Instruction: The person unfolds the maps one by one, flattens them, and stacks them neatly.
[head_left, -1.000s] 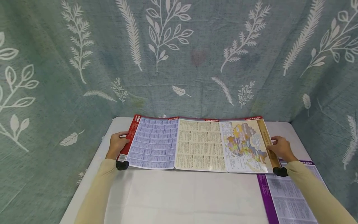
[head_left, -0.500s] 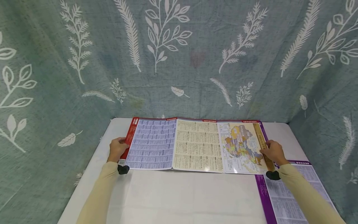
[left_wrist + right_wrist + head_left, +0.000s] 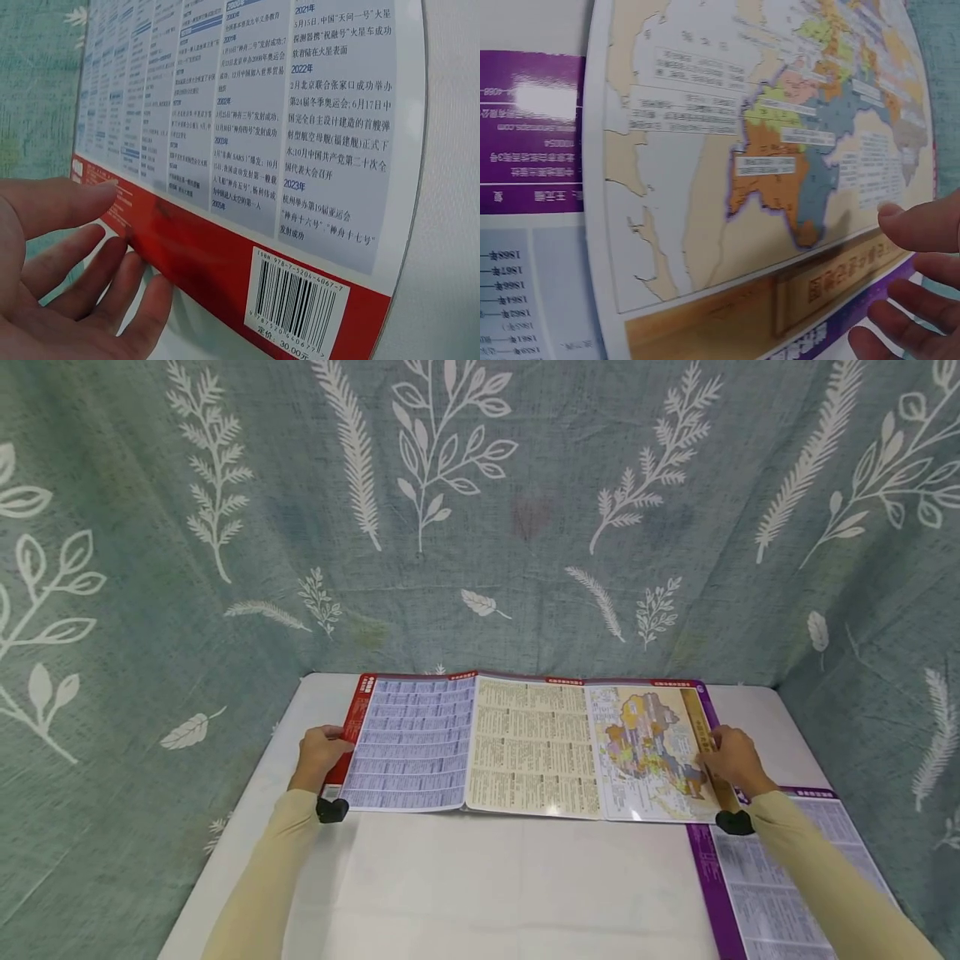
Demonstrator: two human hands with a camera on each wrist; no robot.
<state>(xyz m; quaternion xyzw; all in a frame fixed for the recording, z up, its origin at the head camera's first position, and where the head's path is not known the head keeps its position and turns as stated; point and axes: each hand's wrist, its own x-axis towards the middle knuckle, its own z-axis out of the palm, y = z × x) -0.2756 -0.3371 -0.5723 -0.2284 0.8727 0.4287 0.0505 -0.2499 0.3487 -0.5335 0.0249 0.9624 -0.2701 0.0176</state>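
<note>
A long fold-out chart [image 3: 534,747] with three panels spans the far part of the table: bluish text, cream text and a coloured map. My left hand [image 3: 318,756] pinches its red left end, thumb above and fingers beneath; in the left wrist view a barcode label [image 3: 296,304] is on that red strip [image 3: 195,259]. At the other end, my right hand [image 3: 738,760] holds the brown-bordered edge, with its thumb [image 3: 915,225] over the map [image 3: 802,150] and the other fingers by the edge. A purple strip [image 3: 832,326] shows just past the brown border.
Another sheet with a purple band [image 3: 712,885] and bluish text lies on the right of the table, partly under the chart and my right arm. The white tabletop [image 3: 517,885] stretches in front. A green leaf-patterned cloth [image 3: 480,527] hangs behind and at the sides.
My right hand has shifted slightly left and the chart's right end has come inward with it. A purple strip now shows beyond the brown border. My left hand has barely moved.
</note>
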